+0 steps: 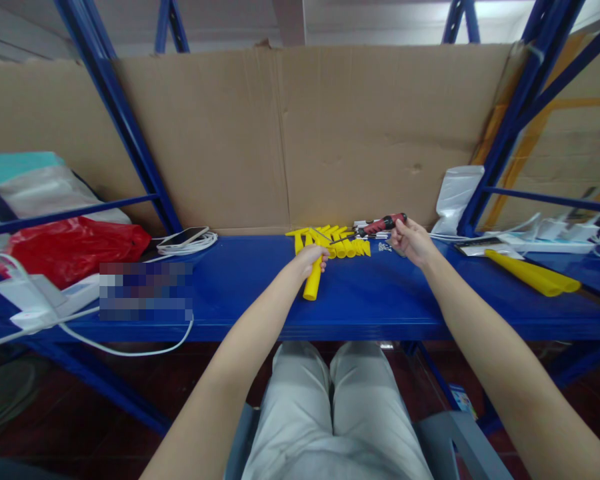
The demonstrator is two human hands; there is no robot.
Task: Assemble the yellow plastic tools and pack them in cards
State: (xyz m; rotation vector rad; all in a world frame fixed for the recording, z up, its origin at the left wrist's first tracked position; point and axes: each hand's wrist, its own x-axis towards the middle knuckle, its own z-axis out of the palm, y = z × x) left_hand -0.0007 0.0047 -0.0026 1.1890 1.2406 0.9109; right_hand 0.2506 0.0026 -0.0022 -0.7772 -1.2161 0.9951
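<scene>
My left hand (310, 259) is wrapped round a yellow tube-like part (312, 287), whose round end points toward me over the blue shelf (250, 287). A red and black screwdriver (379, 225) is pinched at the handle's end by the fingers of my right hand (413, 241). Its thin shaft points left toward the upper end of the yellow part; I cannot tell whether the tip touches it. Several more yellow parts (347, 249) lie close together just behind my left hand. Small pieces (385, 247) lie near my right hand, too small to name.
At right lie two long yellow cone-like pieces (535, 275), near a power strip (550, 244) with white cables. A white plastic bag (455, 200) leans by the right post. On the left are a phone (187, 236), a red bag (80, 247) and adapters. Cardboard (205, 147) stands behind.
</scene>
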